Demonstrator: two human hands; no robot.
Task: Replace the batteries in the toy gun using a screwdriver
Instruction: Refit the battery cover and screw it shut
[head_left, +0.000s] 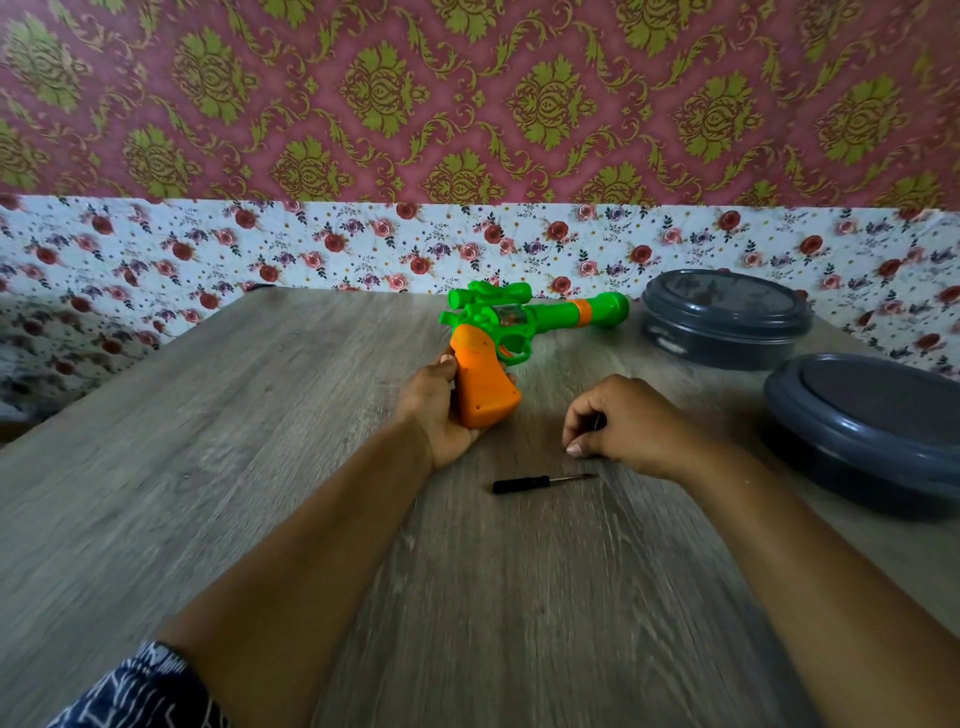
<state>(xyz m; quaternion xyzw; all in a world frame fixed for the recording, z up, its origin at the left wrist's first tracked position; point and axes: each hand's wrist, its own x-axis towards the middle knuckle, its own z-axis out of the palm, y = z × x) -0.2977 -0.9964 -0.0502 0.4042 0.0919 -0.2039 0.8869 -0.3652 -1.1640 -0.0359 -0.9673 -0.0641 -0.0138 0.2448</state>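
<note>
The right hand (621, 423) rests on the grey wood-grain table (208, 467) with fingers curled; whether it pinches something small is hard to make out. Behind the table stands floral wallpaper. The left hand (441, 410) has its grip round the orange handle of the green plastic toy gun (511, 322), barrel pointing right, near the small black-handled screwdriver (543, 482), which lies crosswise.

Counted: one toy gun (519, 332), one screwdriver (540, 482), two grey lidded containers (726, 317) (872, 431), two hands (441, 410) (623, 421), one worktop (260, 467).
</note>
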